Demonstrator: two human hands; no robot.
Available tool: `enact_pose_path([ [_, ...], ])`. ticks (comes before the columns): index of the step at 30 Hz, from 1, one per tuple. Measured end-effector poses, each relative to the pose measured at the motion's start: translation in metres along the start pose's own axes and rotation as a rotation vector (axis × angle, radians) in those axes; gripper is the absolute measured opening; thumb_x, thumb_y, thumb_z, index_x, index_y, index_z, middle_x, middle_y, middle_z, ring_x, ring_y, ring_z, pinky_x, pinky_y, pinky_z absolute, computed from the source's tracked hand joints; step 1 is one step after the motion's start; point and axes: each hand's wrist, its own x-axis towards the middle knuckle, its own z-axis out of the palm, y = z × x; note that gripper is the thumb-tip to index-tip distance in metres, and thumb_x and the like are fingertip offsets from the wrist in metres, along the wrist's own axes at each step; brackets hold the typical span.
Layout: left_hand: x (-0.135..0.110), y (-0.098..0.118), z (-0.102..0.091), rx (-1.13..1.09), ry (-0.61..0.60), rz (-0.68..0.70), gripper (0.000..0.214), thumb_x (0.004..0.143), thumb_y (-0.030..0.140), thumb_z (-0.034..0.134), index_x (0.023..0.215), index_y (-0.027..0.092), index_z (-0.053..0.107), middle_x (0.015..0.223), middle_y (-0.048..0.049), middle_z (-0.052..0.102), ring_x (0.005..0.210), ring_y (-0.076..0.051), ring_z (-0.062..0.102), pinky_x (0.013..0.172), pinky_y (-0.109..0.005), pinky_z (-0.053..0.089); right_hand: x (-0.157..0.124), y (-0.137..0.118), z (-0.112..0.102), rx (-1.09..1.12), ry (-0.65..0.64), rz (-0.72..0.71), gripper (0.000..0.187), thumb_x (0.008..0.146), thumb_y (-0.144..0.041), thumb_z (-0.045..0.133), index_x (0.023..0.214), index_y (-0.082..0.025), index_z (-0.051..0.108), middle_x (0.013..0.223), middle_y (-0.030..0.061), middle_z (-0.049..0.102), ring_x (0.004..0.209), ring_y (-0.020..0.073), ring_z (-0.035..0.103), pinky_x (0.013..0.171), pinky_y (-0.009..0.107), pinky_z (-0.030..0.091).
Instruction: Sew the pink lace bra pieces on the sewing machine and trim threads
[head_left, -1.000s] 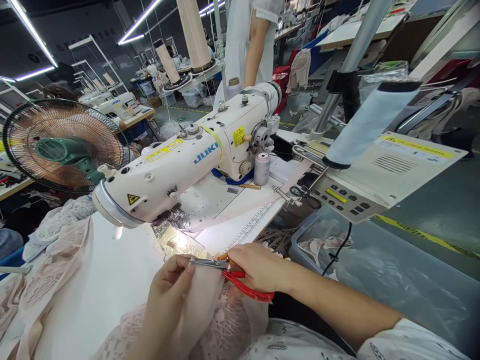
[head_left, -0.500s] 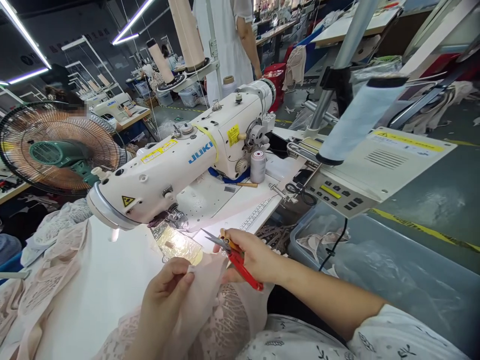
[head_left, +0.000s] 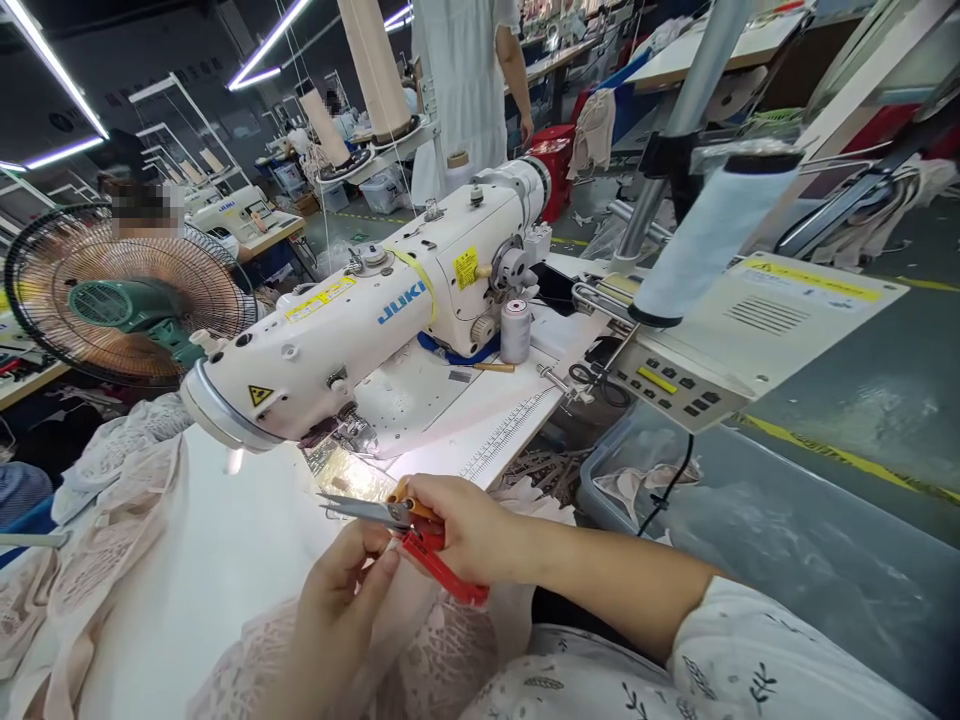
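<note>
My right hand [head_left: 469, 530] is closed around a pair of scissors [head_left: 367, 510] with red and orange handles. Their blades point left, above my left hand [head_left: 349, 580]. That hand pinches the edge of a pale pink lace garment [head_left: 450, 640], which hangs down over my lap; the pinched spot is partly hidden behind the fingers and scissors. Just beyond my hands stands a white JUKI sewing machine [head_left: 360, 320], its lamp lighting a shiny plate [head_left: 349, 472] below the needle area.
More lace pieces [head_left: 127, 530] lie along the table's left side, near a fan [head_left: 127, 300]. A grey thread spool [head_left: 515, 333] stands by the machine. To the right are a control box [head_left: 750, 330] and a plastic bin [head_left: 600, 470]. A person [head_left: 461, 100] stands behind the machine.
My right hand has moved left with the scissors, bringing the blades over my left hand's fingertips. My left hand still pinches the garment. The standing person has shifted slightly right.
</note>
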Motion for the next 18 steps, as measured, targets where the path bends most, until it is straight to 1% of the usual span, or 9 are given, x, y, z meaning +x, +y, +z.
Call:
enact_pose_path([
  [2, -0.001, -0.006, -0.004, 0.157, -0.052, 0.035, 0.028, 0.088, 0.045, 0.05, 0.078, 0.02, 0.058, 0.074, -0.0019, 0.059, 0.07, -0.017, 0.054, 0.06, -0.026, 0.043, -0.001, 0.002, 0.0, 0.031, 0.0, 0.018, 0.027, 0.06, -0.01, 0.063, 0.08, -0.021, 0.049, 0.074, -0.0043, 0.055, 0.057, 0.0094, 0.046, 0.049, 0.019, 0.037],
  [4, -0.004, -0.014, -0.011, 0.402, -0.071, 0.122, 0.021, 0.091, 0.038, 0.044, 0.089, 0.021, 0.057, 0.076, -0.0022, 0.062, 0.068, -0.018, 0.056, 0.058, -0.027, 0.044, -0.004, 0.005, -0.004, 0.047, 0.048, -0.003, 0.024, 0.061, -0.012, 0.059, 0.082, -0.021, 0.049, 0.074, -0.0035, 0.055, 0.057, 0.0099, 0.046, 0.049, 0.019, 0.037],
  [6, -0.007, -0.024, -0.021, 0.65, -0.02, 0.247, 0.019, 0.091, 0.031, 0.041, 0.098, 0.022, 0.056, 0.081, -0.0038, 0.067, 0.073, -0.021, 0.061, 0.063, -0.031, 0.047, -0.006, 0.007, -0.01, 0.016, 0.136, -0.033, 0.019, 0.064, -0.014, 0.056, 0.079, -0.021, 0.047, 0.073, -0.0026, 0.053, 0.059, 0.0106, 0.045, 0.051, 0.021, 0.038],
  [7, -0.009, -0.029, -0.027, 0.75, 0.013, 0.301, 0.02, 0.091, 0.028, 0.04, 0.1, 0.022, 0.056, 0.083, -0.0043, 0.068, 0.075, -0.022, 0.062, 0.065, -0.034, 0.048, -0.008, 0.009, -0.014, -0.014, 0.186, -0.037, 0.016, 0.065, -0.015, 0.055, 0.077, -0.021, 0.046, 0.072, -0.0023, 0.052, 0.059, 0.0109, 0.045, 0.051, 0.021, 0.038],
  [9, -0.013, -0.039, -0.04, 0.884, 0.05, 0.343, 0.02, 0.091, 0.023, 0.037, 0.098, 0.021, 0.056, 0.082, -0.0042, 0.069, 0.075, -0.023, 0.064, 0.068, -0.037, 0.048, -0.011, 0.013, -0.021, -0.054, 0.266, -0.01, 0.014, 0.067, -0.019, 0.056, 0.074, -0.021, 0.044, 0.072, -0.0016, 0.051, 0.058, 0.011, 0.043, 0.052, 0.023, 0.039],
  [11, -0.019, -0.045, -0.055, 0.929, 0.037, 0.305, 0.019, 0.091, 0.024, 0.036, 0.093, 0.021, 0.055, 0.08, -0.0035, 0.068, 0.073, -0.023, 0.063, 0.067, -0.036, 0.048, -0.015, 0.019, -0.028, -0.043, 0.311, 0.026, 0.015, 0.068, -0.021, 0.058, 0.075, -0.021, 0.044, 0.074, -0.0006, 0.052, 0.059, 0.0113, 0.044, 0.052, 0.024, 0.039],
  [13, -0.026, -0.047, -0.069, 0.889, 0.02, 0.23, 0.018, 0.091, 0.026, 0.037, 0.09, 0.022, 0.054, 0.081, -0.0029, 0.066, 0.072, -0.021, 0.061, 0.065, -0.034, 0.048, -0.019, 0.025, -0.032, -0.008, 0.336, 0.034, 0.018, 0.068, -0.02, 0.061, 0.076, -0.021, 0.045, 0.077, 0.0001, 0.052, 0.062, 0.0125, 0.047, 0.054, 0.024, 0.041],
  [15, -0.033, -0.045, -0.08, 0.783, -0.024, 0.137, 0.017, 0.091, 0.029, 0.039, 0.09, 0.022, 0.054, 0.08, -0.0015, 0.063, 0.071, -0.018, 0.059, 0.063, -0.03, 0.047, -0.024, 0.029, -0.033, 0.009, 0.351, 0.023, 0.02, 0.068, -0.019, 0.063, 0.076, -0.022, 0.045, 0.078, 0.0, 0.052, 0.065, 0.0135, 0.05, 0.056, 0.025, 0.042],
  [18, -0.042, -0.039, -0.088, 0.604, -0.112, 0.022, 0.018, 0.092, 0.031, 0.039, 0.089, 0.023, 0.055, 0.077, 0.001, 0.058, 0.067, -0.015, 0.055, 0.059, -0.026, 0.043, -0.028, 0.03, -0.035, 0.0, 0.345, 0.006, 0.019, 0.07, -0.016, 0.062, 0.075, -0.022, 0.045, 0.078, 0.0001, 0.053, 0.067, 0.0139, 0.051, 0.057, 0.024, 0.043],
])
